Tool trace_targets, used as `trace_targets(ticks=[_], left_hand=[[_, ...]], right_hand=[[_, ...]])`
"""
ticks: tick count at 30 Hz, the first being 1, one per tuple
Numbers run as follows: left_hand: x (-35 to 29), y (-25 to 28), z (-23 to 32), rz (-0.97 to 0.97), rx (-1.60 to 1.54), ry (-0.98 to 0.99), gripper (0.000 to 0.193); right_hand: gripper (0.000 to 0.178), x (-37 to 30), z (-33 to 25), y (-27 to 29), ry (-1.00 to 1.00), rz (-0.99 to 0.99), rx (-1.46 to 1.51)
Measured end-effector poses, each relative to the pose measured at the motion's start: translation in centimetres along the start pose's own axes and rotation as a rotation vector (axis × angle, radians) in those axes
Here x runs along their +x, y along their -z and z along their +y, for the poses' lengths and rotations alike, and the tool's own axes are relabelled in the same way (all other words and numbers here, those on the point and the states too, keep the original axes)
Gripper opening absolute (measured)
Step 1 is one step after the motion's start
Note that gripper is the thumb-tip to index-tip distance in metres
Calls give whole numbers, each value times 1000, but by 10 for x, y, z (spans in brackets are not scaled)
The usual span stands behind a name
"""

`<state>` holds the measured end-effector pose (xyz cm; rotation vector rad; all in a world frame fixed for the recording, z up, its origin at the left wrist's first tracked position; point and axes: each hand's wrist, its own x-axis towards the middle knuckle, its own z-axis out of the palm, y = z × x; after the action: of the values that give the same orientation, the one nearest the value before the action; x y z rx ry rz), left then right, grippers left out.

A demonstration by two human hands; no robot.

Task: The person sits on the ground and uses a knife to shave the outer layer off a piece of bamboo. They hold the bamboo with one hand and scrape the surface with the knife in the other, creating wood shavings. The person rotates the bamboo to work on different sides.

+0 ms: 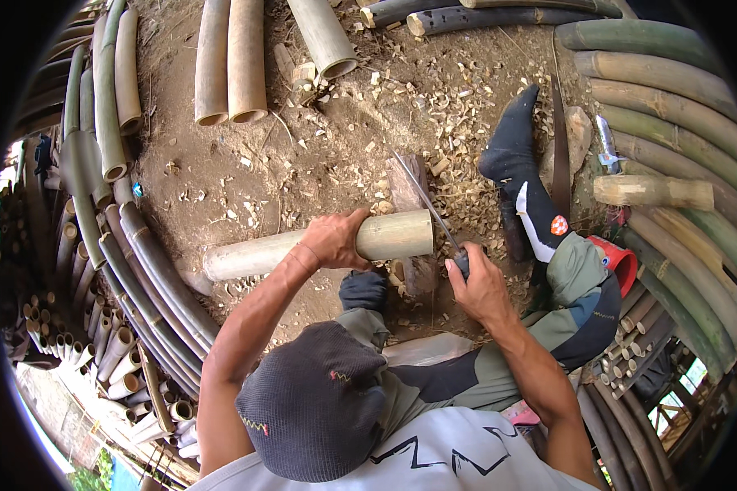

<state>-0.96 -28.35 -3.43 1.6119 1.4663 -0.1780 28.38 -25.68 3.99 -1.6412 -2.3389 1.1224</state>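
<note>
A pale bamboo tube [278, 252] lies across the ground in front of me, its right end on a wooden block [410, 186]. My left hand [333, 238] is wrapped over the tube from above, gripping it short of that end. At the tube's right end, my right hand [477, 282] is closed around the dark handle of a long, narrow-bladed knife [428, 199]. The blade slants up and left, passing just beside the cut end; I cannot tell whether it touches. My bent left knee [315, 401] and a dark-socked foot [362, 290] are below the tube.
Wood chips [458, 139] litter the soil around the block. My right foot [512, 135] stretches out beside a long dark metal strip [560, 147] and a stone [580, 135]. Bamboo poles [671, 98] are stacked right, others [168, 270] left. Short tubes [246, 61] lie ahead; a red container [618, 262] stands right.
</note>
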Motion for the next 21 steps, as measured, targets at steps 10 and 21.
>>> trace_targets(ticks=[10,21], left_hand=[[1,-2,1,53,-6,18,77],[1,-12,-6,135,-33,-41,83]], right_hand=[[34,11,18,-18,60,-21,-108],[38,16,4,-20,41,-2,-150]])
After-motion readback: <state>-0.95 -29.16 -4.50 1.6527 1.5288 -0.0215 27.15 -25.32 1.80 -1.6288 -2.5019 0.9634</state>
